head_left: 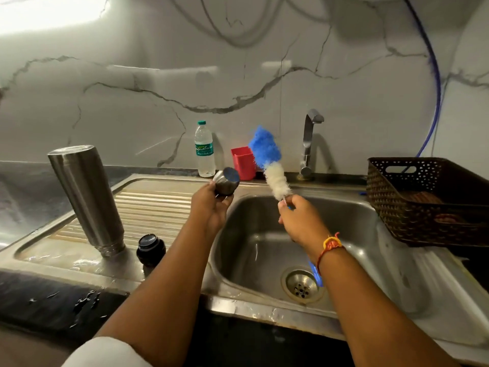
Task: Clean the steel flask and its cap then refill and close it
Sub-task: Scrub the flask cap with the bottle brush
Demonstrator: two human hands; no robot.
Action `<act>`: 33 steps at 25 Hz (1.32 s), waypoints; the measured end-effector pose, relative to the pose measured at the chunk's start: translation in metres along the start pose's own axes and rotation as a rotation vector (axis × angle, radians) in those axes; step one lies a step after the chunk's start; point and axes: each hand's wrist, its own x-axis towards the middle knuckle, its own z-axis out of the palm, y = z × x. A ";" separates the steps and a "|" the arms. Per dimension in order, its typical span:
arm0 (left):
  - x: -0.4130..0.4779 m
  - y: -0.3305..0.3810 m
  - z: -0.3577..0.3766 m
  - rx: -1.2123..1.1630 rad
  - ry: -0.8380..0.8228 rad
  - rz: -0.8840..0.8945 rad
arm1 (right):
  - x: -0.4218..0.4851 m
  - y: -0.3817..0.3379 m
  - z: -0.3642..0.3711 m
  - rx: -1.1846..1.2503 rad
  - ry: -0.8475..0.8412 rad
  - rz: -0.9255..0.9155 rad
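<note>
I get only a smear of the bottle brush [266, 157] bristles, blue above white. Its handle is buried in the right hand [301, 221], with just a blue tip showing beneath the wrist. The left hand [211, 207] covers the lower part of the steel cap [227, 180], and I cannot see inside it. The steel flask [86, 197] stands mouth-down, its opening hidden. The brown basket [412, 207] runs off the right edge, its contents too dim to name.
</note>
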 end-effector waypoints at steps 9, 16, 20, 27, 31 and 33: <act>0.014 0.020 -0.010 -0.127 0.064 0.046 | -0.003 -0.002 0.008 -0.131 -0.067 -0.117; 0.001 0.017 -0.004 -0.122 -0.038 0.040 | -0.007 -0.001 0.010 -0.200 -0.108 -0.162; -0.009 0.014 0.002 -0.062 -0.096 0.049 | -0.009 -0.004 0.007 -0.192 -0.130 -0.148; -0.013 0.004 0.003 0.051 -0.137 0.032 | -0.012 -0.007 0.006 -0.156 -0.162 -0.126; -0.007 0.012 0.001 -0.063 -0.058 0.054 | -0.017 -0.008 0.005 -0.168 -0.203 -0.104; -0.006 0.011 0.000 -0.108 -0.069 0.020 | -0.018 -0.008 0.005 -0.164 -0.211 -0.098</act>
